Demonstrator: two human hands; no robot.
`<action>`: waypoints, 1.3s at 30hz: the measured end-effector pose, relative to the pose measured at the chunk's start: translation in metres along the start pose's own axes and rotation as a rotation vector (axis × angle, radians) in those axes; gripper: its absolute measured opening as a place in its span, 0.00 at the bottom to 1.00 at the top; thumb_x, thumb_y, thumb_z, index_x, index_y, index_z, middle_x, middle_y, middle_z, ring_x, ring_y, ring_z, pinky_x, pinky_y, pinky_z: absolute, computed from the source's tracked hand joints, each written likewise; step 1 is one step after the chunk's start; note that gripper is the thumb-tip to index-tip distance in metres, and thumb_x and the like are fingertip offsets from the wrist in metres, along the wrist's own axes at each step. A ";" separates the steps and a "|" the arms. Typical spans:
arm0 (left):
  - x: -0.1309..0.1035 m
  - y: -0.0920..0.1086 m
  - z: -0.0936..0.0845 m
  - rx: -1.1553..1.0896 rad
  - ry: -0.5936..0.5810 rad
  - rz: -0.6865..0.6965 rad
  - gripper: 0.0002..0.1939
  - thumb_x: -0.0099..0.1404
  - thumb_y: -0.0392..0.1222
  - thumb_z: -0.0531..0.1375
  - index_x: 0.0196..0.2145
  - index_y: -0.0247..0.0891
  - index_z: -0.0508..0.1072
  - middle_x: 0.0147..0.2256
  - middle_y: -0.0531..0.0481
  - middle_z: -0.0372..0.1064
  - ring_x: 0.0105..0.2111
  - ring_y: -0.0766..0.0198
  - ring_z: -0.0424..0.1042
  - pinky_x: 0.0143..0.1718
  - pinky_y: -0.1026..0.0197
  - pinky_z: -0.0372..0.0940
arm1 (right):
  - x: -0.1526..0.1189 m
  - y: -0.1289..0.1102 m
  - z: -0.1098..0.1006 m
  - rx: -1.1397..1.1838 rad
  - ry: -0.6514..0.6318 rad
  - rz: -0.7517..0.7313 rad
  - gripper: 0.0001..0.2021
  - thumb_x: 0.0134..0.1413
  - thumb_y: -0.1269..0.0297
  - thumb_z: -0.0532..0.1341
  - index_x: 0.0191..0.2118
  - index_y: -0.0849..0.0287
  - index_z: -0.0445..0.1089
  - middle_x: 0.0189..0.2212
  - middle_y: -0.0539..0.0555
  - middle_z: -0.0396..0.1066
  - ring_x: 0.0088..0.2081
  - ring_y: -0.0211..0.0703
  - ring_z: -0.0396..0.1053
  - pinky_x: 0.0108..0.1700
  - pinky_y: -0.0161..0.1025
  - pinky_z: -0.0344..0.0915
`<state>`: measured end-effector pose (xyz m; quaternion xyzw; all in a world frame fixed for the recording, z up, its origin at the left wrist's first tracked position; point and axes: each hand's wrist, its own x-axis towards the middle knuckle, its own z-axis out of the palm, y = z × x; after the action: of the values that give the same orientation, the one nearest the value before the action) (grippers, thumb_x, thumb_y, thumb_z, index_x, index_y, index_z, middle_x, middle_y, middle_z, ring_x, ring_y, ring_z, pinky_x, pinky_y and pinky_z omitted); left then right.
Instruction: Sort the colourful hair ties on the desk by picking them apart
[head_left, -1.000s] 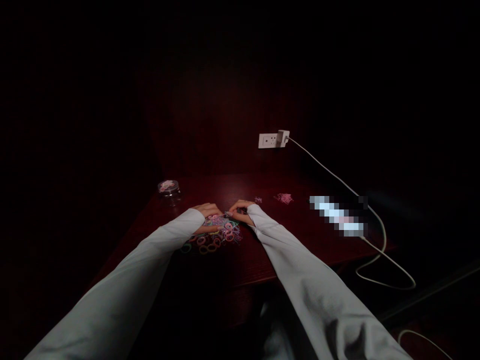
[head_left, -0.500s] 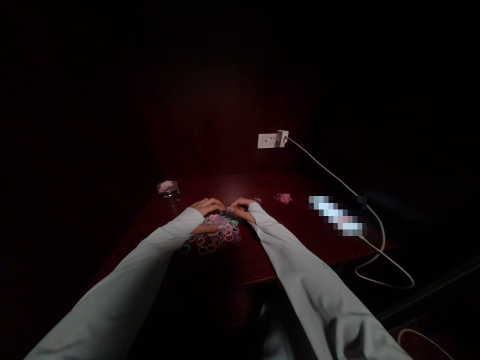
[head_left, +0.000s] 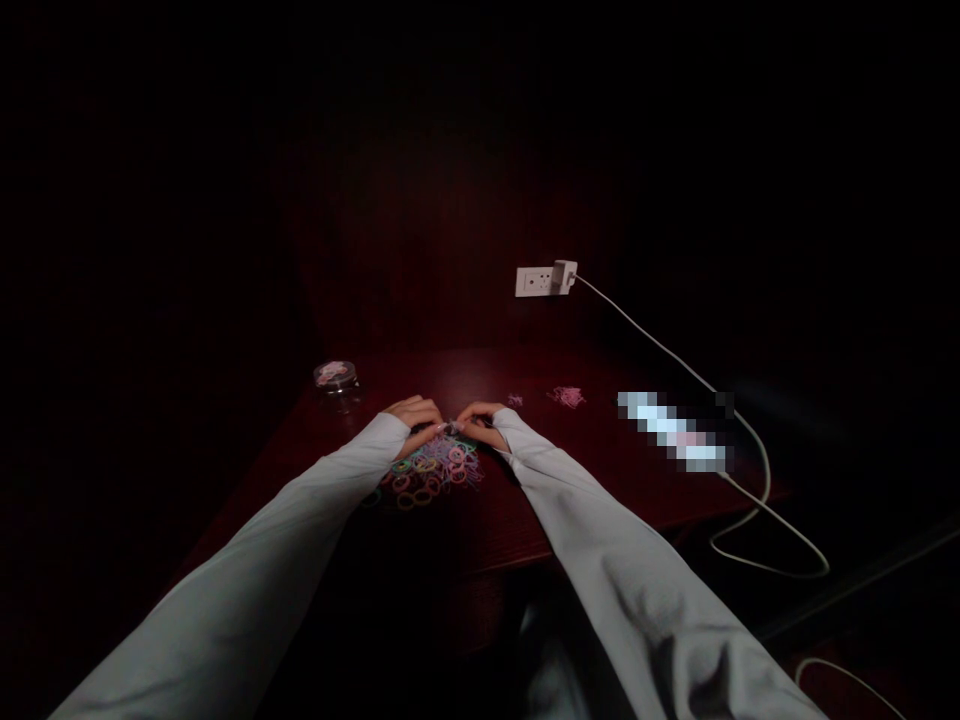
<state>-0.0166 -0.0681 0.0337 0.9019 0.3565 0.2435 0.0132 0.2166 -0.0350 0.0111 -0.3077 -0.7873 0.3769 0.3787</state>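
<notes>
A mixed pile of coloured hair ties (head_left: 442, 465), with thin purple strands and thicker pink, green and yellow rings, lies on the dark red table (head_left: 517, 510). At its far edge my left hand (head_left: 416, 415) is closed, thumb and fingers pinched together. Facing it, my right hand (head_left: 484, 418) is also closed in a pinch. Between the two sets of fingertips shows a small greyish-purple bunch of hair ties (head_left: 451, 428); its details are too dim to make out. Beyond my right hand lie a tiny purple heap (head_left: 515, 399) and a heap of pink hair ties (head_left: 568, 397).
A clear round container (head_left: 336, 378) stands at the back left. On the right lies a pixelated bright object (head_left: 671, 432) with a white cable (head_left: 645, 333) nearby, which runs to a charger (head_left: 565, 277) in the wall socket (head_left: 533, 282).
My left thumb has moved up from over the pile to meet the fingertips, uncovering more of the hair ties. My right hand has shifted only slightly.
</notes>
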 end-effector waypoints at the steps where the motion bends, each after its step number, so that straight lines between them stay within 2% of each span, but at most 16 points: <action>1: 0.000 0.000 -0.001 -0.002 0.006 -0.005 0.18 0.76 0.47 0.50 0.37 0.38 0.76 0.38 0.47 0.74 0.39 0.59 0.69 0.45 0.59 0.63 | 0.001 0.001 0.000 -0.004 0.001 0.006 0.19 0.51 0.44 0.67 0.32 0.58 0.78 0.26 0.47 0.68 0.27 0.34 0.54 0.30 0.34 0.50; 4: -0.001 0.000 -0.004 -0.011 0.027 -0.022 0.18 0.76 0.47 0.51 0.36 0.38 0.75 0.38 0.47 0.74 0.39 0.60 0.69 0.45 0.59 0.63 | 0.001 0.003 -0.001 -0.045 0.005 0.011 0.18 0.51 0.45 0.68 0.32 0.58 0.78 0.27 0.47 0.69 0.27 0.34 0.55 0.30 0.34 0.51; 8: -0.001 0.001 -0.004 -0.010 0.041 -0.011 0.18 0.77 0.47 0.50 0.35 0.38 0.74 0.37 0.47 0.73 0.38 0.61 0.69 0.44 0.59 0.64 | -0.001 0.000 -0.002 -0.114 -0.005 -0.044 0.19 0.57 0.46 0.64 0.30 0.58 0.78 0.26 0.49 0.70 0.28 0.35 0.59 0.33 0.34 0.54; 11: 0.000 0.003 -0.003 0.003 0.035 0.001 0.19 0.77 0.47 0.49 0.34 0.38 0.74 0.36 0.47 0.73 0.37 0.60 0.69 0.44 0.59 0.64 | -0.002 -0.003 -0.002 -0.108 0.023 -0.033 0.21 0.59 0.46 0.61 0.29 0.59 0.78 0.26 0.49 0.71 0.27 0.35 0.58 0.31 0.34 0.53; 14: 0.000 0.004 -0.003 0.006 0.018 0.012 0.19 0.77 0.48 0.49 0.35 0.38 0.74 0.37 0.47 0.74 0.38 0.60 0.69 0.44 0.59 0.64 | -0.004 -0.007 -0.001 -0.094 0.034 -0.005 0.19 0.57 0.45 0.63 0.34 0.59 0.79 0.25 0.48 0.69 0.26 0.34 0.55 0.30 0.33 0.51; 17: 0.000 0.003 -0.002 0.017 -0.003 0.012 0.19 0.77 0.49 0.49 0.37 0.38 0.75 0.38 0.47 0.74 0.39 0.60 0.70 0.44 0.59 0.63 | -0.005 -0.010 -0.001 -0.093 0.000 -0.009 0.19 0.57 0.45 0.65 0.38 0.59 0.79 0.26 0.48 0.69 0.28 0.34 0.57 0.31 0.33 0.53; 23: -0.001 0.000 0.000 0.031 -0.036 0.017 0.20 0.77 0.50 0.50 0.39 0.39 0.77 0.40 0.46 0.75 0.41 0.59 0.71 0.46 0.59 0.64 | -0.003 -0.007 -0.002 -0.137 0.002 -0.048 0.19 0.57 0.45 0.66 0.35 0.59 0.80 0.29 0.50 0.71 0.30 0.36 0.60 0.33 0.34 0.55; 31: -0.002 -0.002 0.002 0.021 -0.043 0.004 0.19 0.77 0.51 0.50 0.40 0.39 0.77 0.41 0.46 0.76 0.41 0.59 0.72 0.46 0.58 0.65 | 0.006 0.005 0.001 -0.102 0.037 -0.034 0.20 0.53 0.44 0.66 0.32 0.58 0.79 0.27 0.49 0.70 0.29 0.36 0.59 0.31 0.34 0.55; 35: -0.004 -0.006 0.003 0.030 -0.051 0.003 0.18 0.76 0.50 0.51 0.40 0.39 0.77 0.41 0.46 0.76 0.43 0.59 0.72 0.47 0.58 0.65 | 0.011 0.015 -0.016 -0.097 0.184 -0.021 0.20 0.54 0.44 0.65 0.32 0.58 0.78 0.27 0.50 0.70 0.28 0.37 0.59 0.31 0.34 0.54; 39: -0.005 -0.006 0.003 0.036 -0.027 0.011 0.18 0.75 0.50 0.52 0.38 0.40 0.77 0.39 0.47 0.76 0.41 0.59 0.72 0.47 0.58 0.65 | 0.002 0.034 -0.060 -0.270 0.397 -0.037 0.18 0.56 0.47 0.62 0.31 0.57 0.76 0.29 0.53 0.71 0.31 0.41 0.64 0.36 0.38 0.59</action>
<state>-0.0221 -0.0670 0.0275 0.9071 0.3557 0.2252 0.0005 0.2713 0.0059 0.0098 -0.4089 -0.7462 0.1934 0.4884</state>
